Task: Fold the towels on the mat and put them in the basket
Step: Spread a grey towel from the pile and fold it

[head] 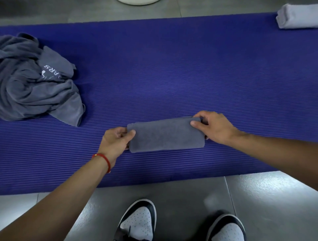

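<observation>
A folded grey towel (166, 135) lies across the near part of the blue ribbed mat (172, 68). My left hand (116, 142) pinches its left end and my right hand (213, 126) pinches its right end. A heap of crumpled grey towels (34, 80) with white lettering sits on the mat at the far left. A pale folded towel (297, 16) rests at the mat's far right corner. No basket is clearly in view; only a white rounded rim (137, 1) shows at the top edge.
Grey floor tiles (258, 197) run along the near side of the mat, where my two black-and-white shoes (139, 221) stand. More grey floor lies beyond the mat's far edge.
</observation>
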The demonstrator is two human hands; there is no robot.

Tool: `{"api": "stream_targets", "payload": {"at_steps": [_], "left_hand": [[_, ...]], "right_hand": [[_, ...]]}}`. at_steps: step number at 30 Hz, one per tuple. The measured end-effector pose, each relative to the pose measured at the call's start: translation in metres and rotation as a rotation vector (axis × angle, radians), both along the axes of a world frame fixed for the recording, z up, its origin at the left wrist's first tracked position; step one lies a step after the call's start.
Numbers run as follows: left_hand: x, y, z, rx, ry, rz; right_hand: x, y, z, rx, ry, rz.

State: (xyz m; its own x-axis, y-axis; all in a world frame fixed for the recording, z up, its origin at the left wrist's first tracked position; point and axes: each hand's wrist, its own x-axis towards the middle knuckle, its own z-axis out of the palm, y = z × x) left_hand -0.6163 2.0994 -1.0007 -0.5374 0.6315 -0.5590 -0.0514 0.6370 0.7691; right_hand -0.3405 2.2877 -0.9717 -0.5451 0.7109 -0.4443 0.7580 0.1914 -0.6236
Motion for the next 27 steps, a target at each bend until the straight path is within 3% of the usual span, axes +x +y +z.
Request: {"api": "stream_targets", "payload": {"at_steps": [2, 4, 7, 9, 12, 17, 21, 27], "left_hand": [[0.000, 0.002, -0.006, -0.022, 0.082, 0.010], [0.002, 0.005, -0.008, -0.051, 0.182, -0.004], [0.008, 0.009, -0.006, -0.086, 0.300, -0.044], [0.011, 0.009, -0.004, -0.088, 0.369, -0.087], [0.014, 0.008, -0.001, -0.057, 0.426, -0.129], [0.022, 0.005, 0.002, 0.047, 0.497, -0.168], [0.023, 0.012, 0.001, -0.016, 0.505, -0.141], [0.021, 0.025, -0.005, -0.098, 0.563, -0.109]], "right_hand": [[-0.004, -0.005, -0.004, 0.134, -0.031, -0.064], [-0.008, -0.017, -0.007, 0.404, -0.077, -0.026], [-0.011, -0.037, -0.009, 0.684, -0.125, 0.360], [-0.010, -0.040, -0.017, 0.668, -0.174, 0.598], [-0.015, -0.031, -0.022, 0.607, -0.239, 0.670], [-0.019, -0.014, -0.017, 0.583, -0.254, 0.654], [-0.018, -0.013, -0.019, 0.582, -0.282, 0.672], [-0.034, -0.001, -0.012, 0.346, -0.419, 0.417]]}}
